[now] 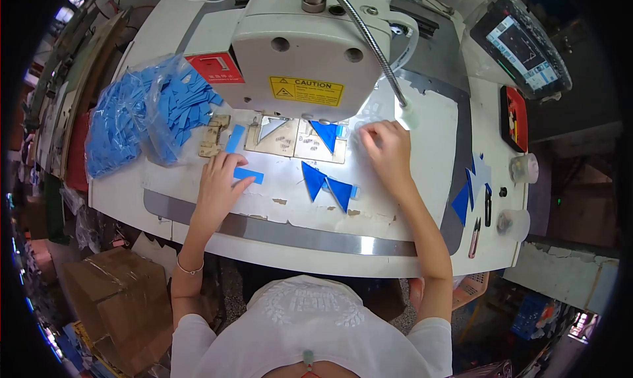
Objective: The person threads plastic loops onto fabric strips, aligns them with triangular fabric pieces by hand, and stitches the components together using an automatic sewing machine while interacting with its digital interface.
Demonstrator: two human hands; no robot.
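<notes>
My left hand [221, 183] rests on the table with thumb and forefinger apart. A short blue strip [250, 175] lies between them, and another blue strip [234, 138] is just beyond the fingertips. My right hand [388, 150] is beside the sewing machine head, its fingers curled in and nothing visible in them. To its left, a blue triangular piece [324, 135] with a lighter blue tab sits on a marked template plate [280, 140] under the machine. Nearer me lie two blue triangles, one on the left [312, 179] and one on the right [340, 192].
The sewing machine [303, 55] fills the back centre. A clear bag of blue strips [132, 117] stands left. At right are a control screen [524, 51], a red tray [513, 117], blue and white pieces [471, 187], snips [475, 238] and clear cups. A cardboard box [122, 305] sits below left.
</notes>
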